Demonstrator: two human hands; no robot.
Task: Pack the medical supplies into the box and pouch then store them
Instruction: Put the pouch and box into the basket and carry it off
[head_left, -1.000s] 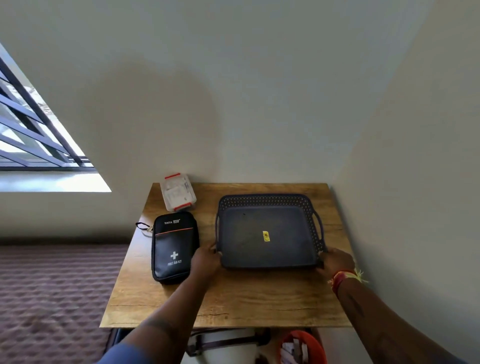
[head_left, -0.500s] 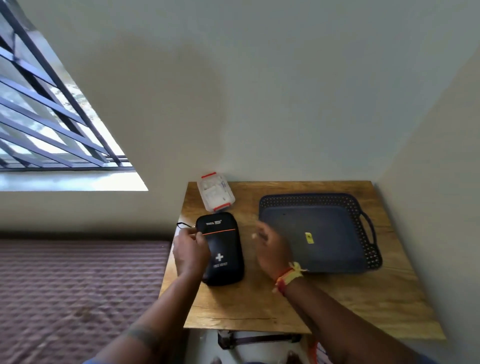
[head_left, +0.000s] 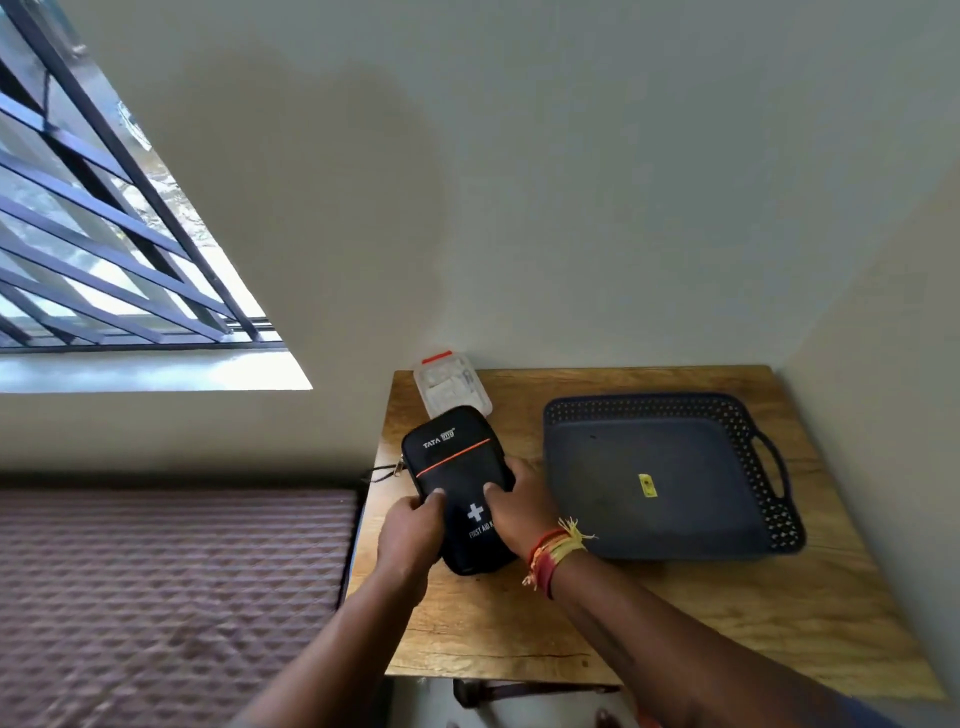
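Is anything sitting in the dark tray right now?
No, the tray holds only a small yellow sticker on its floor; the first aid pouch and clear box lie outside it.

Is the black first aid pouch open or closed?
Closed. The black first aid pouch shows its unbroken front, nothing spilling out, gripped by the left hand and right hand.

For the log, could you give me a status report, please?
Left hand and right hand both grip black first aid pouch on table. Clear box behind. Tray aside, nothing blocking.
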